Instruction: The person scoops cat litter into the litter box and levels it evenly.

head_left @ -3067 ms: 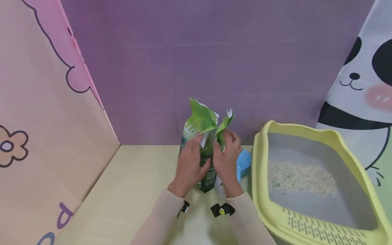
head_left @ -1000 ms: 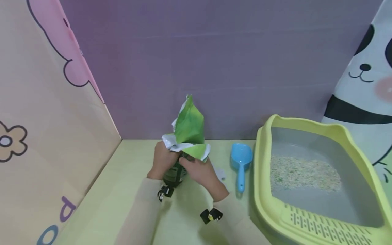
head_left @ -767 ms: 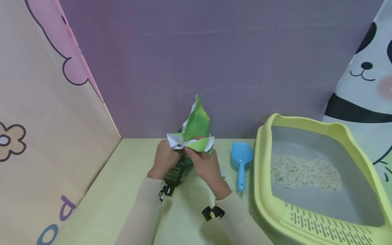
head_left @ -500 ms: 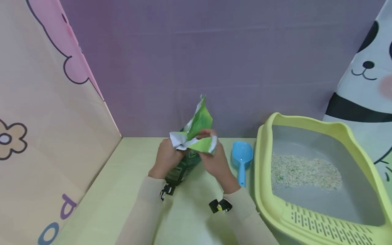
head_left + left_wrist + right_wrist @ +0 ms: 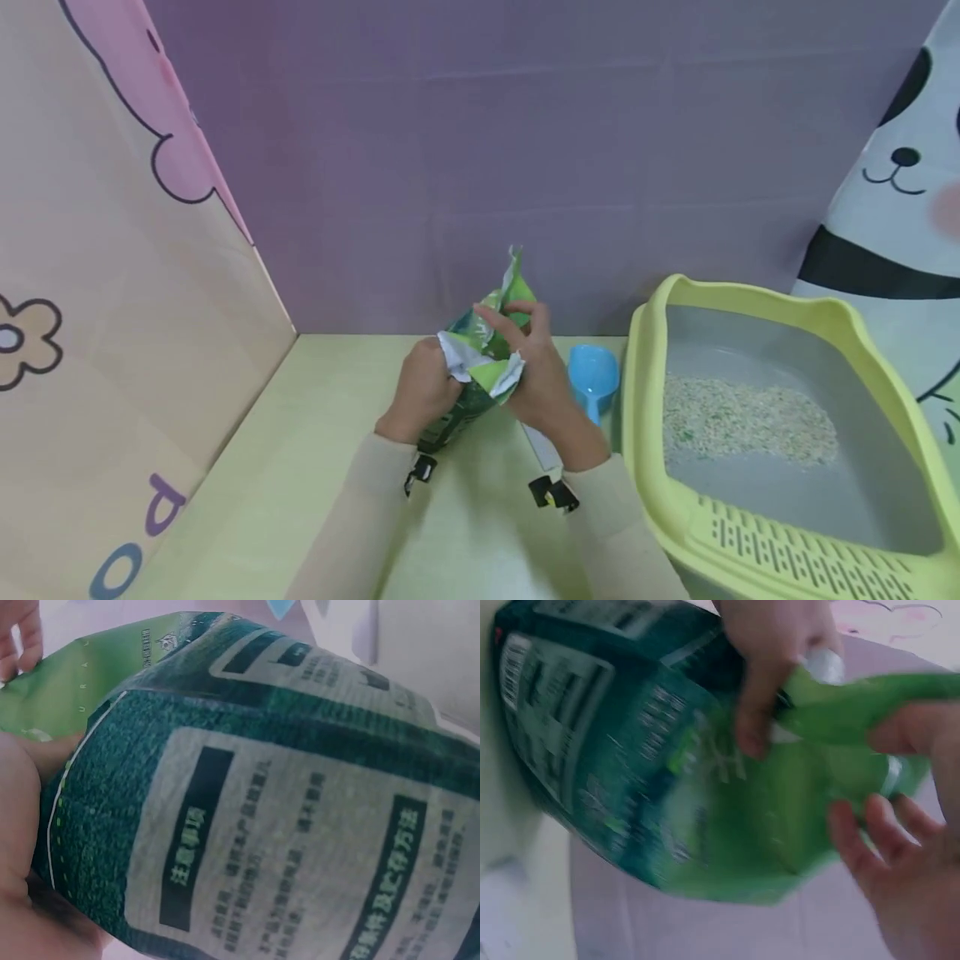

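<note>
A dark and bright green litter bag (image 5: 457,408) leans on the table, its torn top showing white edges. My left hand (image 5: 422,387) grips the bag's gathered neck from the left; in the left wrist view only part of this hand (image 5: 19,817) shows beside the printed bag (image 5: 247,825). At the open top my right hand (image 5: 542,367) has its thumb and fingers around the torn flap, index finger stretched out. In the right wrist view the right hand (image 5: 907,862) and the green flap (image 5: 840,712) are blurred. The bag's contents are hidden.
A blue litter scoop (image 5: 592,375) lies right of the bag, its handle partly behind my right hand. Further right stands a yellow-rimmed litter box (image 5: 637,417) with pale litter (image 5: 742,421) in it. A flat white piece (image 5: 542,446) lies under my right wrist. A purple backdrop (image 5: 420,167) closes the rear.
The hands came onto the bag and gathered its neck. Over the last second the bag top shifted right and tipped rightward, and my right hand moved right and up over the flap.
</note>
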Demonstrator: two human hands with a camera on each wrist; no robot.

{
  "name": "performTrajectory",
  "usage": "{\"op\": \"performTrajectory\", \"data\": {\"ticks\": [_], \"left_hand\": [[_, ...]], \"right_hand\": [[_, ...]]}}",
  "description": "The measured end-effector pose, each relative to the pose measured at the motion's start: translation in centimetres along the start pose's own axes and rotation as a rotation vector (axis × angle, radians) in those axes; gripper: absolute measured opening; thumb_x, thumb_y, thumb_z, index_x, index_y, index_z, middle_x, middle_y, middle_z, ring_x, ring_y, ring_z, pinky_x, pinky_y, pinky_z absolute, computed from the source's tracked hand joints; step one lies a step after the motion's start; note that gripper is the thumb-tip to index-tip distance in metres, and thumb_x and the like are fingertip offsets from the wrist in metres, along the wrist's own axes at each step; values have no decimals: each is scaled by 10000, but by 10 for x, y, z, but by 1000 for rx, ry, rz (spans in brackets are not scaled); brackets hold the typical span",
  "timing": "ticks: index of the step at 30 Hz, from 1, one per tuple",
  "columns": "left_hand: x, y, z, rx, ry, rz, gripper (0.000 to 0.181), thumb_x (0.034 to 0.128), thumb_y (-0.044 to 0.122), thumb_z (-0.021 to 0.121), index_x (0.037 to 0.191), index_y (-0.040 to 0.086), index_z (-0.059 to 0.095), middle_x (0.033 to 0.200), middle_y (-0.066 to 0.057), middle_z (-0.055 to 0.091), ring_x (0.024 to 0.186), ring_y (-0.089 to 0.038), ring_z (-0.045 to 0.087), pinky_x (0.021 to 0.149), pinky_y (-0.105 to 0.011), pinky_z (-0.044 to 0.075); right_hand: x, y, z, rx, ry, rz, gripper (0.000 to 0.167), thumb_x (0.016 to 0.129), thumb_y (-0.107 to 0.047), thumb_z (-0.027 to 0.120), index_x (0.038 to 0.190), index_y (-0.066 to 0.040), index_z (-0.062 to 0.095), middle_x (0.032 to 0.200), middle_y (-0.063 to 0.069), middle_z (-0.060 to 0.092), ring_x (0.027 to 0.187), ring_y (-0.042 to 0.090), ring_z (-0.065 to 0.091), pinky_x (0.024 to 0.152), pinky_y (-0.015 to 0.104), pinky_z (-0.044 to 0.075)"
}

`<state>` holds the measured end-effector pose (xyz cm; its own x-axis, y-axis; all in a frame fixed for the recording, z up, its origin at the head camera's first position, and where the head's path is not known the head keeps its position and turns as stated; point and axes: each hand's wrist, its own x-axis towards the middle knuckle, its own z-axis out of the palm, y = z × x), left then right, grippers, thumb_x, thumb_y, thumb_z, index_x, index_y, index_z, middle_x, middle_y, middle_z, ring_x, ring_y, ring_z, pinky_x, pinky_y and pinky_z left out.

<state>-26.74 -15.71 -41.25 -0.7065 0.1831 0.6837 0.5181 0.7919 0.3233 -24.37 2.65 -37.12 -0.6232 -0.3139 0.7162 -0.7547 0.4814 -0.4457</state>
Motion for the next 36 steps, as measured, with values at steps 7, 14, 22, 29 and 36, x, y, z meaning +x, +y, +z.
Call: {"op": "performTrajectory", "data": {"ticks": [7, 14, 22, 29, 36], "left_hand": [[1, 13, 6, 209, -60, 137, 132, 662, -47, 768, 702, 31, 670, 770, -116, 730, 823, -301, 715, 1019, -405, 525], [0, 24, 9, 305, -133, 211, 152, 644, -53, 738, 641, 48, 624, 798, -101, 741, 877, -271, 726, 1037, -375, 521], [1, 31, 10, 229, -191, 224, 110, 724, -41, 745, 770, 56, 719, 952, -86, 790, 1040, -253, 731, 1059, -415, 509], [1, 33, 13, 171, -198, 273, 264, 865, 207, 814, 1084, 63, 781, 1057, -76, 794, 1193, -259, 696, 1066, -436, 511], [-3, 30, 21, 116, -178, 251, 495, 891, 341, 781, 1297, 81, 666, 1098, -68, 784, 1090, -245, 726, 1051, -427, 522]], "right_hand": [[-2, -4, -16, -193, -161, 24, 517, 858, -41, 783, 1311, -271, 687, 1105, 107, 415, 788, 210, 460, 563, 280, 399], [-1, -9, -22, -354, -203, 129, 715, 646, 257, 763, 1209, -185, 750, 946, 60, 417, 625, 164, 404, 513, 244, 344], [-2, 2, -24, -340, -162, 187, 355, 793, 104, 697, 1090, -80, 762, 868, 45, 497, 625, 178, 439, 546, 290, 396], [-1, 9, -25, -294, -110, 267, 102, 903, -107, 720, 918, -10, 694, 776, 98, 621, 589, 182, 483, 544, 321, 437], [-1, 7, -24, -149, -102, 478, 434, 1011, -348, 617, 668, -125, 472, 559, -18, 376, 489, 124, 325, 474, 260, 269]]}}
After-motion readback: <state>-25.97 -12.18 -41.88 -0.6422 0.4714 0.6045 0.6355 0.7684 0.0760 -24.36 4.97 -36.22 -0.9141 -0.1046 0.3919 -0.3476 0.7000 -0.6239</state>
